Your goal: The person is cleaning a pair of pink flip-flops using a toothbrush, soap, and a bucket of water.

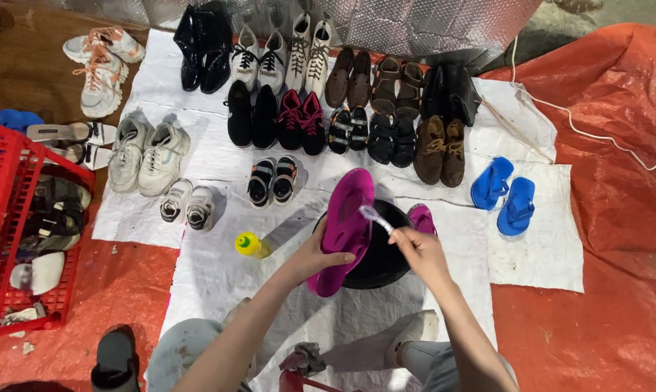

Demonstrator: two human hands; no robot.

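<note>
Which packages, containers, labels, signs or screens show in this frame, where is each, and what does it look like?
No signs or screens in view.
Yellow bottle: lying on the white sheet, left of the black basin; green cap, any label too small to tell.
Red crate: left edge, plastic lattice walls, shoes inside.
Black basin: centre, round, partly behind the magenta flip-flop that the left hand holds; the right hand holds a pale brush.

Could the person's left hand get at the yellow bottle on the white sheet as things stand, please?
Probably not at once: the left hand grips the magenta flip-flop, though the yellow bottle stands close beside it, with nothing between.
</note>
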